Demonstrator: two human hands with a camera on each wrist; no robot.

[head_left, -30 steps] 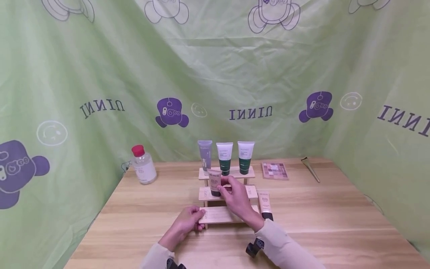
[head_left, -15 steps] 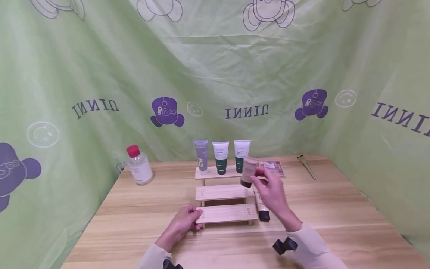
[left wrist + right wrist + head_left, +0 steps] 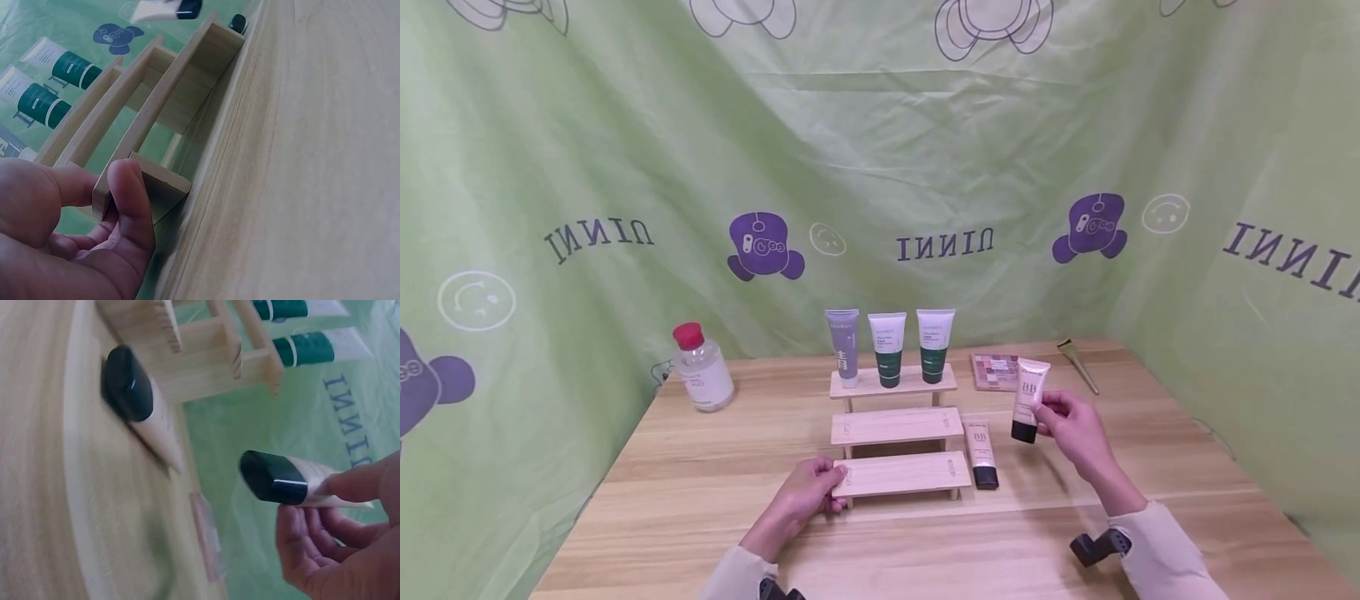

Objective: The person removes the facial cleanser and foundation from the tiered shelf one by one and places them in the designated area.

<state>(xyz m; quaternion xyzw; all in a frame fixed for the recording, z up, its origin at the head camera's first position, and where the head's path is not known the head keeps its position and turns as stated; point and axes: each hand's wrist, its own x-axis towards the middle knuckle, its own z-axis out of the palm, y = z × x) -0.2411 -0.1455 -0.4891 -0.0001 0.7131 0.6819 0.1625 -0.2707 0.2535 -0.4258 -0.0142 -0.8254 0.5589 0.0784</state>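
My right hand (image 3: 1070, 425) pinches a beige BB cream tube (image 3: 1027, 399) with a black cap (image 3: 272, 479), held upright above the table to the right of the stepped wooden rack (image 3: 895, 426). My left hand (image 3: 805, 496) grips the left end of the rack's lowest step (image 3: 142, 183). A second beige BB tube (image 3: 981, 453) lies flat on the table beside the rack's right end (image 3: 139, 405). On the top step stand a purple tube (image 3: 842, 347) and two green-and-white tubes (image 3: 887, 349).
A clear bottle with a red cap (image 3: 702, 368) stands at the back left of the wooden table (image 3: 1150, 492). An eyeshadow palette (image 3: 992, 372) and a gold brush (image 3: 1078, 363) lie at the back right. Green printed cloth (image 3: 880, 167) surrounds the table.
My right hand lifted the BB tube off the middle step and carried it right, past the rack's end. The left hand stayed on the lowest step.
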